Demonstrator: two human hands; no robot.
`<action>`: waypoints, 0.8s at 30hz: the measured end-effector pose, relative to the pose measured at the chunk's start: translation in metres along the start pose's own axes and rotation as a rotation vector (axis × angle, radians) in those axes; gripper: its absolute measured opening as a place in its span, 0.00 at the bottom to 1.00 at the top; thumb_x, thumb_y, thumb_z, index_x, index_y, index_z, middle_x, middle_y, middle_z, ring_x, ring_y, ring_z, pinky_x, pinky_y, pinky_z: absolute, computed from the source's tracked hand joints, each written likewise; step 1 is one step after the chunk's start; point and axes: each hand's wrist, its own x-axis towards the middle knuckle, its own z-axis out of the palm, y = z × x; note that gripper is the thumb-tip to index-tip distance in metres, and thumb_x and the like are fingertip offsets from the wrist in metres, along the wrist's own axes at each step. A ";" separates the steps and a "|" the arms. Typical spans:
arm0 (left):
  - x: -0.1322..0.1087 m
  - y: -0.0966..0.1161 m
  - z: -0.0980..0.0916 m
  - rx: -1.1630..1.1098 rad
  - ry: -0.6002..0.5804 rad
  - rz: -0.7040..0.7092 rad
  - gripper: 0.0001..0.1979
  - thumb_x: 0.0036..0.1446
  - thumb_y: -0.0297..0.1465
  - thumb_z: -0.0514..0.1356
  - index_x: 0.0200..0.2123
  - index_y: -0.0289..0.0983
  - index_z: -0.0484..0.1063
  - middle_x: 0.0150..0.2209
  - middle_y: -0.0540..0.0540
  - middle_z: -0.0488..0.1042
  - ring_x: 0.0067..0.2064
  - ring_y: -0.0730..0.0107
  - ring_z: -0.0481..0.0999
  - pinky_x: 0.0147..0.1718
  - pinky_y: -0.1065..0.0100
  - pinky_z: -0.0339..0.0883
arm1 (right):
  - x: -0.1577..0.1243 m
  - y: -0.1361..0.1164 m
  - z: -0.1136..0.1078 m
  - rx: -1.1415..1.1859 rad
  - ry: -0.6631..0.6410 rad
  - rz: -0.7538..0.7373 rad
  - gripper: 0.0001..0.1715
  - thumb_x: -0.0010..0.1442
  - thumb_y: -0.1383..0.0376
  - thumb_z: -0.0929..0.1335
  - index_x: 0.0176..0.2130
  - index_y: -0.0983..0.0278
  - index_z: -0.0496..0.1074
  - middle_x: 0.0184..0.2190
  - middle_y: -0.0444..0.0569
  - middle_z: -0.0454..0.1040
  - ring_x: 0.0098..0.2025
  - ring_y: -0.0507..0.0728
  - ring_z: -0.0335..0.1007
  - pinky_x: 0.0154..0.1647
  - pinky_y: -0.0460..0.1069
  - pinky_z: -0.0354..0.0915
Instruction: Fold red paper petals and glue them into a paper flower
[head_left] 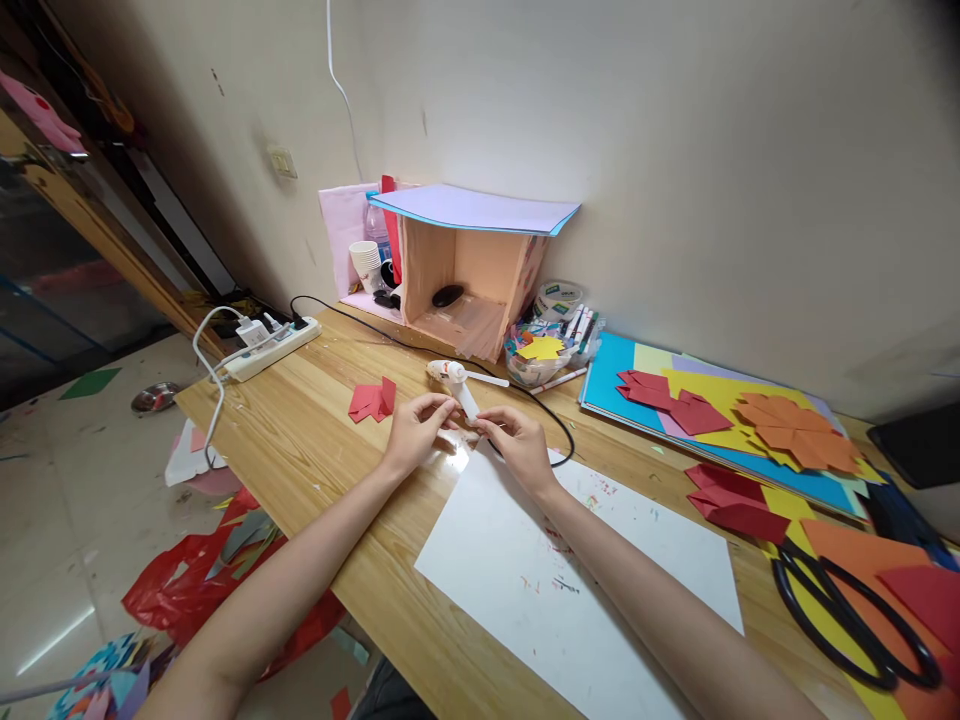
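My left hand (418,432) is just left of a white glue gun (454,376), with thumb and forefinger pinched together near its handle. On the other side, my right hand (519,446) has its fingers closed by the lower end of the handle. What either hand pinches is too small or hidden to make out. A white glue stick (487,379) pokes out of the gun's back, and its black cord (564,415) curls behind my right hand. A folded red paper piece (372,400) lies left of my left hand. Under my right forearm is a stained white sheet (517,560).
An open painted box (517,285) with a lilac top stands against the wall. Beside it is a tub of markers and scraps (534,350). Coloured paper (622,375), an orange paper flower (796,430) and black-handled scissors (840,610) lie right. A power strip (274,350) sits left.
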 end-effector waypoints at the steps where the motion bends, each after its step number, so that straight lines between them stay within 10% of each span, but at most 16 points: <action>1: -0.001 0.001 0.001 -0.023 -0.030 0.010 0.13 0.49 0.38 0.58 0.30 0.33 0.71 0.28 0.47 0.74 0.26 0.72 0.74 0.28 0.71 0.69 | 0.000 0.000 0.000 0.015 0.009 -0.011 0.08 0.51 0.62 0.67 0.31 0.64 0.73 0.28 0.47 0.75 0.31 0.54 0.70 0.33 0.48 0.66; 24: -0.006 -0.007 0.012 -0.349 -0.322 -0.403 0.15 0.48 0.40 0.60 0.33 0.33 0.76 0.32 0.43 0.75 0.35 0.73 0.72 0.36 0.74 0.62 | -0.003 -0.013 -0.009 -0.066 0.032 -0.283 0.06 0.50 0.65 0.69 0.33 0.59 0.75 0.33 0.47 0.75 0.38 0.55 0.71 0.42 0.50 0.66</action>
